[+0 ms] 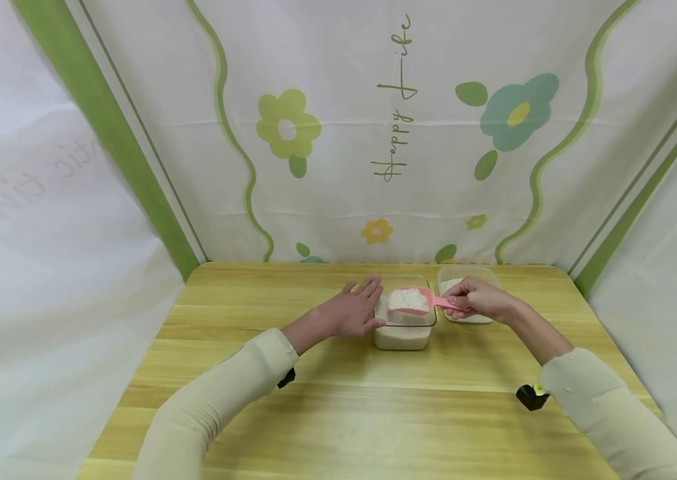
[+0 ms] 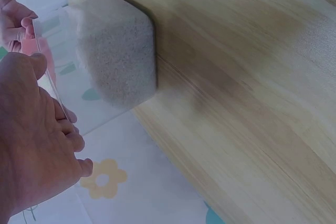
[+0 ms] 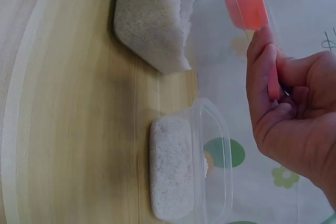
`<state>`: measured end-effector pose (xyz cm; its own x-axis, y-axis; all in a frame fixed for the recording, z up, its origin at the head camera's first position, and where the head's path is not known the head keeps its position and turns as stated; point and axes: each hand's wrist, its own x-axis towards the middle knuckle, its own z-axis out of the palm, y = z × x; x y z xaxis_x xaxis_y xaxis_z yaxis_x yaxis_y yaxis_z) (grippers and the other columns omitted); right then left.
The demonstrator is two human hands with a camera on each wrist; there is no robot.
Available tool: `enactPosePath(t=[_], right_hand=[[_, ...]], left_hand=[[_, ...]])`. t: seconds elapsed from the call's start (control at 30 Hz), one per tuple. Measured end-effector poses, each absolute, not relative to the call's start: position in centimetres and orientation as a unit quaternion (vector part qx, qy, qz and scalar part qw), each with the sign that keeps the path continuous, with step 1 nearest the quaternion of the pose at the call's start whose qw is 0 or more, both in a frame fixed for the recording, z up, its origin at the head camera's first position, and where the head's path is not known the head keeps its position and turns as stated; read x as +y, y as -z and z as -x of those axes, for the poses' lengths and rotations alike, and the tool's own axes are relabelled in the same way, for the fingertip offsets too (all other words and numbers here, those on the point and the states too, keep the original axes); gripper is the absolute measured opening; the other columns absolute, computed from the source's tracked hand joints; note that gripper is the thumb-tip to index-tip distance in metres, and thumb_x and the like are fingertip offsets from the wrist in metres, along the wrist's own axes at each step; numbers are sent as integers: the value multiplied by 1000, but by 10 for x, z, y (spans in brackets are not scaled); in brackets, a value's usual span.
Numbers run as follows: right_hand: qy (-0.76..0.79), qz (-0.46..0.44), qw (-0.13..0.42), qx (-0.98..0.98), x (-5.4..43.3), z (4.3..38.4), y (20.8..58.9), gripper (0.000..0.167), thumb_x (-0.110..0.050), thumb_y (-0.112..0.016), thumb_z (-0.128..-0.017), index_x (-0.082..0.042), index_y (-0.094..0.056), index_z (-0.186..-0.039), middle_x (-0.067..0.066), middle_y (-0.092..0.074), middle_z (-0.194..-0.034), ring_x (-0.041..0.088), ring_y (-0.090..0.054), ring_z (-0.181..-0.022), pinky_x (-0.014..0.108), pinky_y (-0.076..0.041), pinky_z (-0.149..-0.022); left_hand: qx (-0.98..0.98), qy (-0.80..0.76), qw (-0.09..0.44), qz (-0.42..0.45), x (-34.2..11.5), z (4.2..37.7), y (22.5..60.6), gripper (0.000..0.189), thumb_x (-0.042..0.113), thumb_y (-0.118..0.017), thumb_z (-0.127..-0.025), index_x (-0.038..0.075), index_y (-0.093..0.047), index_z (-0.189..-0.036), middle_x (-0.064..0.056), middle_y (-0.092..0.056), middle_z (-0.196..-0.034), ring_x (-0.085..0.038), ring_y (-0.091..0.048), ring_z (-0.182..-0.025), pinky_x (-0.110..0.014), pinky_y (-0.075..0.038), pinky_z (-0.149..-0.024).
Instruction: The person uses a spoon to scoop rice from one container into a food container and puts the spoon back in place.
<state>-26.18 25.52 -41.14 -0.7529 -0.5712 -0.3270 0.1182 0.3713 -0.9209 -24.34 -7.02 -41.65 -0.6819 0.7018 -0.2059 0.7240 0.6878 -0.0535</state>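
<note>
Nearest, toward the worktop's (image 1: 350, 417) far edge, stands a rigid, probably heavy clear container (image 1: 404, 326) of rice (image 1: 401, 339); the left hand (image 1: 353, 312) lies spread at its left rim. Above it, the right hand (image 1: 484, 299) pinches a rice-laden pink scoop (image 1: 432, 300), likely light, stiff, best held level by its handle. Far edge, right: a plastic tub (image 3: 198, 156).

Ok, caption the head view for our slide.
Right hand holds a pink plastic scoop of white grains over a clear rectangular container, left hand against it.
</note>
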Motion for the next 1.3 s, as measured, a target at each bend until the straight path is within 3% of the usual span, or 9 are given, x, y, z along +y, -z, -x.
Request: enactPosePath(t=[0.3, 0.53, 0.9, 1.03, 1.2, 1.3], right_hand=[[545, 136, 306, 769, 267, 256, 406, 35, 4, -36, -103, 26, -49, -128, 4, -69, -86, 5, -64, -72, 22, -58, -70], [542, 136, 291, 777, 276, 254, 401, 36, 4, -38, -102, 26, -48, -129, 8, -69, -89, 5, -66, -73, 24, -59, -72], [544, 122, 293, 776, 295, 248, 396, 37, 0, -37, -105, 26, -46, -130, 1, -66, -86, 6, -66, -77, 22, -58, -73], [547, 126, 289, 776, 303, 246, 395, 31, -2, -39, -105, 20, -54, -122, 1, -66, -85, 6, -65, -77, 22, -57, -73], [558, 133, 284, 768, 315, 242, 399, 27, -4, -40, -106, 3, -65, -111, 0, -66, -85, 6, -64, -77, 20, -56, -71], [564, 136, 279, 765, 324, 240, 402, 26, -6, -41, -107, 1, -66, -112, -2, -67, -85, 6, -65, -78, 20, -56, -71]], left_hand=[[916, 64, 93, -384, -70, 243, 415, 80, 60, -23, -105, 4, -11, -161, -13, 0, -169, -24, 0, -157, -50, -16, -125], [917, 66, 96, -381, -70, 242, 414, 79, 59, -23, -105, 5, -9, -161, -13, 1, -169, -24, 1, -157, -50, -15, -125], [916, 67, 93, -383, -71, 243, 415, 79, 59, -22, -105, 5, -8, -161, -14, 0, -169, -24, 0, -157, -50, -16, -125], [916, 69, 92, -385, -71, 243, 415, 79, 59, -22, -105, 5, -8, -161, -14, -1, -169, -25, 0, -157, -51, -17, -125], [916, 71, 93, -383, -71, 242, 414, 79, 59, -22, -105, 5, -8, -161, -13, 1, -169, -24, 1, -157, -50, -17, -125], [915, 72, 93, -385, -71, 242, 414, 80, 60, -21, -105, 5, -8, -161, -14, 1, -169, -25, 0, -157, -50, -17, -125]])
